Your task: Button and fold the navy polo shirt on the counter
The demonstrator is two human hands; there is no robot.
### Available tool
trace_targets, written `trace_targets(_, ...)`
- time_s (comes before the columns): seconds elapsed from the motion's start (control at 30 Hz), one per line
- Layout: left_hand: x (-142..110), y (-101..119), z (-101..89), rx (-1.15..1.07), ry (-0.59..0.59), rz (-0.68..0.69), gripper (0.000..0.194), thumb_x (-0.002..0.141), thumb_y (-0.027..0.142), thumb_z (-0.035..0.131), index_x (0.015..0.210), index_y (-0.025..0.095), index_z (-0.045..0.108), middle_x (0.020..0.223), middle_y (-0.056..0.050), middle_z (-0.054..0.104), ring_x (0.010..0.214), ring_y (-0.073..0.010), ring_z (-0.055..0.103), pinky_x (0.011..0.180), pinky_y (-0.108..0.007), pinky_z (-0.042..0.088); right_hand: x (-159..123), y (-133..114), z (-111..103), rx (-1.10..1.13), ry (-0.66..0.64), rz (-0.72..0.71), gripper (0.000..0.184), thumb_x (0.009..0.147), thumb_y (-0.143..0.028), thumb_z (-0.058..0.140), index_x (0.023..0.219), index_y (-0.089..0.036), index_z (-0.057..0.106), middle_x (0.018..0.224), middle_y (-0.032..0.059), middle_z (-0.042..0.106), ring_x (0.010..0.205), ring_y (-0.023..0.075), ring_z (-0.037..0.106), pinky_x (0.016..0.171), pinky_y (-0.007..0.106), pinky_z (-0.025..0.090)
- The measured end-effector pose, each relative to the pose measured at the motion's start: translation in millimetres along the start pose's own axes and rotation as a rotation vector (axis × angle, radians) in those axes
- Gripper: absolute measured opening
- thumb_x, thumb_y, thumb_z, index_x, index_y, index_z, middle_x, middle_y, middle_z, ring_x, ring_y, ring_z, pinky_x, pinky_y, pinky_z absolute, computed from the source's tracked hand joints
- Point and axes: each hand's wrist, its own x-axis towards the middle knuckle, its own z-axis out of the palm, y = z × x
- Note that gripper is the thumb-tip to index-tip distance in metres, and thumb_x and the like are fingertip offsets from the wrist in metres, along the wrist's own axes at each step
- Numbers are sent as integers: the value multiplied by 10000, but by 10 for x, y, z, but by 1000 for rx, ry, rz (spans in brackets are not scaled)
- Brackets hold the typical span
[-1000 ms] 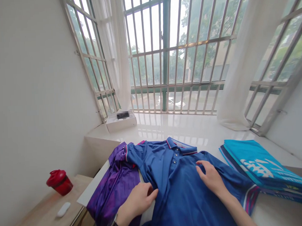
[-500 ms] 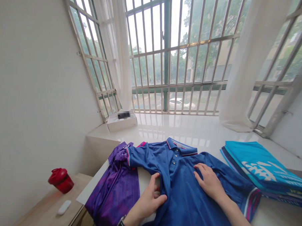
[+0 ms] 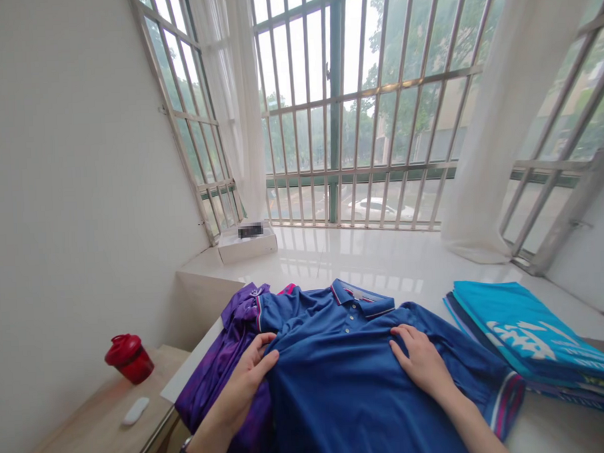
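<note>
A blue polo shirt (image 3: pixel 348 378) lies spread face up on the white table, collar toward the window. My left hand (image 3: pixel 243 379) lies at its left edge with fingers stretched along the shirt's shoulder, partly over a purple shirt (image 3: pixel 213 377) beside it. My right hand (image 3: pixel 420 358) rests flat, fingers apart, on the blue shirt's right chest. Neither hand grips anything.
A stack of folded teal and blue shirts (image 3: pixel 532 340) sits at the right. A white box (image 3: pixel 247 242) stands on the glossy window ledge. At the left, a low wooden shelf carries a red bottle (image 3: pixel 130 357) and a small white object (image 3: pixel 136 411). Barred windows and curtains lie behind.
My left hand let go of the pinched blue cloth and slid out to the left, and the shirt's left side now lies spread flat. My right hand stayed nearly still.
</note>
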Motion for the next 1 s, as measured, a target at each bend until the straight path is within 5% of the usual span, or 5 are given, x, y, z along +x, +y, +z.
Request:
trace_targets(0.37, -604, 293, -504, 336, -188, 70, 812, 715, 493, 803, 1417, 327, 430, 1386, -74, 565, 1337, -314, 475, 1112, -463, 390, 8, 40, 25, -20, 3, 1, 375, 909, -421, 424, 1098, -204, 664, 1232, 111, 638, 1162, 281, 571, 1002, 429, 448)
trace_targets(0.57, -792, 95, -543, 189, -22, 191, 903, 664, 592, 790, 1448, 330, 426, 1383, -75, 579, 1301, -366, 509, 1062, -502, 458, 14, 49, 27, -26, 5, -6, 376, 914, -415, 414, 1093, -196, 662, 1223, 118, 642, 1162, 280, 570, 1003, 426, 446)
trace_targets(0.77, -962, 63, -727, 893, 138, 254, 445, 835, 481, 656, 1275, 432, 608, 1319, 46, 644, 1234, -266, 591, 1103, -416, 447, 18, 58, 28, -37, -11, -13, 392, 917, -431, 414, 1108, -195, 663, 1226, 115, 640, 1159, 279, 573, 1003, 425, 448)
trace_targets(0.87, -1062, 173, -860, 1113, 250, 314, 382, 811, 503, 664, 1178, 401, 678, 1179, 48, 719, 1063, -240, 686, 922, -316, 577, 23, 72, 40, -46, -10, -17, 408, 917, -433, 411, 1118, -183, 665, 1227, 125, 640, 1166, 287, 570, 1005, 434, 449)
trace_targets(1.0, -1107, 280, -1059, 1234, 304, 365, 353, 843, 418, 597, 1175, 332, 683, 985, 37, 766, 755, -167, 725, 680, -196, 594, 23, 77, 52, -49, -2, -24, 420, 920, -436, 405, 1128, -182, 667, 1233, 129, 639, 1175, 287, 568, 1003, 431, 453)
